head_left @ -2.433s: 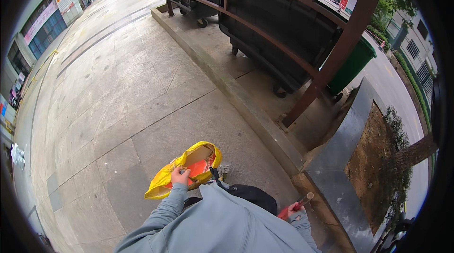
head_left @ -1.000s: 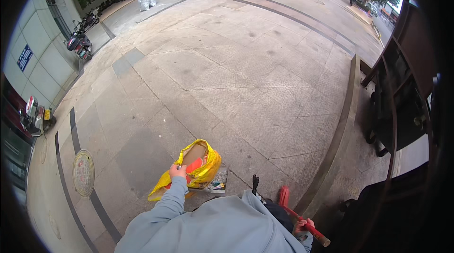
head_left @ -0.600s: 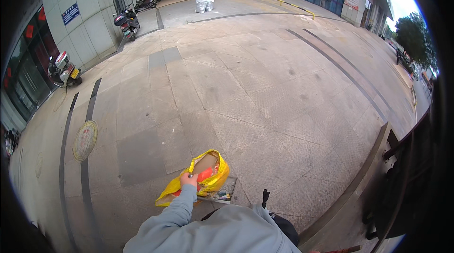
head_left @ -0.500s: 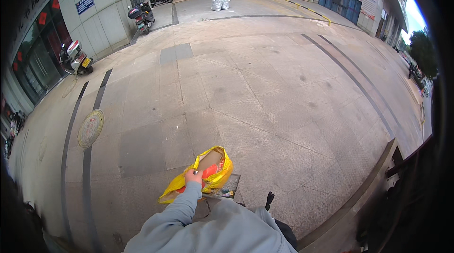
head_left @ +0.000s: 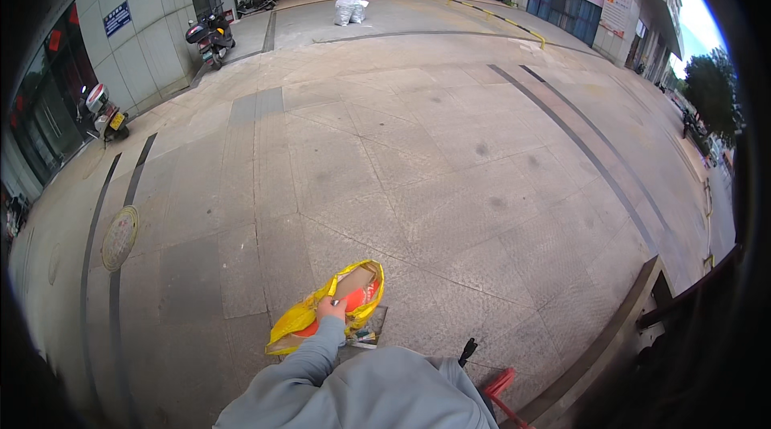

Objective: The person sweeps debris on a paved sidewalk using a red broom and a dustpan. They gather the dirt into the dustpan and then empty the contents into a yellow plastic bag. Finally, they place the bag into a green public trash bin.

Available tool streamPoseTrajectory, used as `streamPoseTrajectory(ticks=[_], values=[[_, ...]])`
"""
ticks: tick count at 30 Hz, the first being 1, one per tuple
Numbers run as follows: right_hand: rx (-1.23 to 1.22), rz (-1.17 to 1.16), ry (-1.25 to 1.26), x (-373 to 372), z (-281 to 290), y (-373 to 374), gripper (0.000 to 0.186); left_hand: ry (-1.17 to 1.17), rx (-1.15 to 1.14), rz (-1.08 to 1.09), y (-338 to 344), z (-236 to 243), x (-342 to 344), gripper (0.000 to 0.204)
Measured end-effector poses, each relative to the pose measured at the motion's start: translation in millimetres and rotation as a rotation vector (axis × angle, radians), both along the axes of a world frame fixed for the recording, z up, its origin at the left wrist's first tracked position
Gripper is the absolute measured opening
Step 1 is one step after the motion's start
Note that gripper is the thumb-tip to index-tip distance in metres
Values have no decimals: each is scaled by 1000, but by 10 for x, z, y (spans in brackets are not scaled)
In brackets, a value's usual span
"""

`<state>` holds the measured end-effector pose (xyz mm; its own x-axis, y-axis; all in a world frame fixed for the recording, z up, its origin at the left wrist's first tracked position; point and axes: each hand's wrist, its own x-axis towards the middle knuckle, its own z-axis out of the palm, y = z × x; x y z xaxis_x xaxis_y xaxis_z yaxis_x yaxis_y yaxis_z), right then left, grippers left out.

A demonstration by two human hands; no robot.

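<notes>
My left hand (head_left: pixel 330 309) is closed round the near edge of a yellow plastic bag (head_left: pixel 299 318), in front of my body. The bag's mouth gapes upward. Inside it show a brown cardboard piece (head_left: pixel 353 281) and something red-orange with pale markings (head_left: pixel 363 295). Partly hidden under the bag is a dark flat surface with small items (head_left: pixel 368 336) that I cannot make out. My right hand is out of sight; only the grey sleeve and torso show on that side.
A black handle (head_left: pixel 468 350) and a red bar-shaped object (head_left: pixel 499 383) are at my right. Further right runs a ledge with a railing (head_left: pixel 602 349). White sacks (head_left: pixel 350 10) stand far ahead; scooters (head_left: pixel 107 113) and a manhole cover (head_left: pixel 120 238) lie leftward.
The view has shifted, with the pavement and buildings sliding left and the manhole cover lower. The red object has come into sight at my right. My left hand keeps its hold on the bag.
</notes>
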<state>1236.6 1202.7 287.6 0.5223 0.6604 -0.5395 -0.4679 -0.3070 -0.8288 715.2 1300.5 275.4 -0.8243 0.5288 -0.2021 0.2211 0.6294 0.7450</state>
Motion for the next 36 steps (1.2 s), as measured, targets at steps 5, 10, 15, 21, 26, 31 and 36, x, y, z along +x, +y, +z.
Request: streamPoseTrajectory(ticks=[5, 10, 15, 21, 26, 31, 36], values=[[-16, -104, 74, 510, -57, 954, 15, 9, -16, -34, 1031, -110, 426, 41], [10, -138, 114, 1202, -154, 1955, 14, -47, 23, -55, 1976, -398, 926, 46], [37, -111, 160, 1994, -260, 3042, 14, -103, 87, 30, 2897, -667, 1500, 47], [55, -75, 176, 2854, -216, 4262, 13, -73, 142, 31, 3817, -386, 2494, 45], [61, -59, 251, 3277, -363, 5051, 13, -100, 85, -35, 4721, -294, 3268, 44], [32, -43, 336, 3636, -622, 5864, 13, 64, 30, -132, 5635, -493, 4086, 43], [0, -67, 365, 4189, -727, 6749, 13, 22, -85, -286, 6713, -471, 5080, 40]])
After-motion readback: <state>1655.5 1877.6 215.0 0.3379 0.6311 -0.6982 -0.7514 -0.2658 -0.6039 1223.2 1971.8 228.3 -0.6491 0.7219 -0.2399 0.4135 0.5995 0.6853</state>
